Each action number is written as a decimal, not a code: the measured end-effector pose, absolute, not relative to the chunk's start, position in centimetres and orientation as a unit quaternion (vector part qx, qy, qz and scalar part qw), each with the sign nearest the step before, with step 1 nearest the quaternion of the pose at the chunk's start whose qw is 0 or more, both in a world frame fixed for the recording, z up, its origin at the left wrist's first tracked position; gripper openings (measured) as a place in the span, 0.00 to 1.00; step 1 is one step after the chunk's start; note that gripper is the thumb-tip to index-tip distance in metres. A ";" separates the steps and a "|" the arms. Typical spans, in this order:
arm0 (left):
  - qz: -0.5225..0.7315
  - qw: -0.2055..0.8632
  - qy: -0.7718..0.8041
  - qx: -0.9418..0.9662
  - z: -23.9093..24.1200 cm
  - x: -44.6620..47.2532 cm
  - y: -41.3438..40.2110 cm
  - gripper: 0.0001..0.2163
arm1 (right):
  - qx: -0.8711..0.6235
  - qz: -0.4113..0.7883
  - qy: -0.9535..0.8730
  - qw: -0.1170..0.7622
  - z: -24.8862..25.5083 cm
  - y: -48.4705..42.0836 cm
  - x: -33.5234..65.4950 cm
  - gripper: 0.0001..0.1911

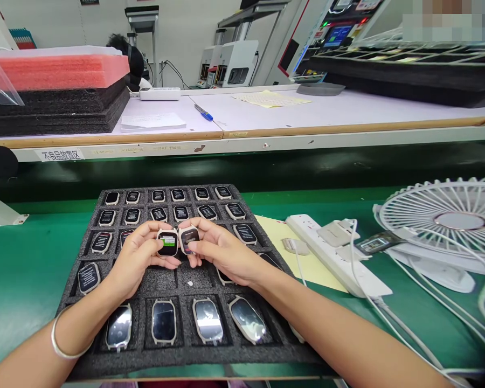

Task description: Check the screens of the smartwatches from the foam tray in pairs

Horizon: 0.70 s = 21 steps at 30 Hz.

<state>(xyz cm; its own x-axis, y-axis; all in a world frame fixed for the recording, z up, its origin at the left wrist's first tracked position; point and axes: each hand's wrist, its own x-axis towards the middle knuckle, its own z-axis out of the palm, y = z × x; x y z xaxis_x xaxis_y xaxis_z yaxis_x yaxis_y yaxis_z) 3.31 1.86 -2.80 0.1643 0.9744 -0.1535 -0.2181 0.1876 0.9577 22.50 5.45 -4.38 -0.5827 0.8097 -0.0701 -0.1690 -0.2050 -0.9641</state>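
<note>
My left hand (143, 250) grips a smartwatch body without a strap (170, 243), its screen lit with a green and white band. A second smartwatch body (189, 237) is pinched in my right hand (216, 245), the thumb on its dim screen. The two watches are side by side, edges nearly touching. Both hands are above a black foam tray (189, 277) whose pockets hold many more strapless watches. Those in the far rows show white text on dark screens; the front-row watches (164, 321) have dark, reflective screens. My hands and forearms hide some of the middle pockets.
Right of the tray, a white power strip (335, 253) with plugs and cables lies by a yellow sheet (321, 261) and a white fan (448, 221). A raised shelf (258, 121) behind carries foam stacks (52, 102), a blue pen (203, 112) and papers. Beyond it, a person's head shows.
</note>
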 end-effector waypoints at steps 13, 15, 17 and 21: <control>0.474 0.610 0.460 0.438 -3.1 3.5 1.9 0.17 | -0.294 0.717 -0.523 0.355 -4.5 5.4 22.3 0.18; 0.474 0.612 0.454 0.441 -3.2 3.4 1.9 0.18 | -0.297 0.715 -0.524 0.355 -4.6 5.5 22.3 0.19; 0.473 0.611 0.453 0.445 -3.4 3.4 2.1 0.19 | -0.298 0.716 -0.522 0.357 -4.6 5.6 22.2 0.19; 0.493 0.585 0.456 0.454 -3.2 3.5 2.2 0.24 | -0.299 0.713 -0.515 0.371 -4.8 5.8 22.2 0.20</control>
<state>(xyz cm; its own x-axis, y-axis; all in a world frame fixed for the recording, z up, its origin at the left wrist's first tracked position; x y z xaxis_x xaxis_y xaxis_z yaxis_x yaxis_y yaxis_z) 3.48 2.20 -3.17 0.0977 0.9915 -0.0864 -0.1630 0.1016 0.9814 22.16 5.80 -4.79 -0.5463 0.8364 -0.0444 -0.2208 -0.1949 -0.9556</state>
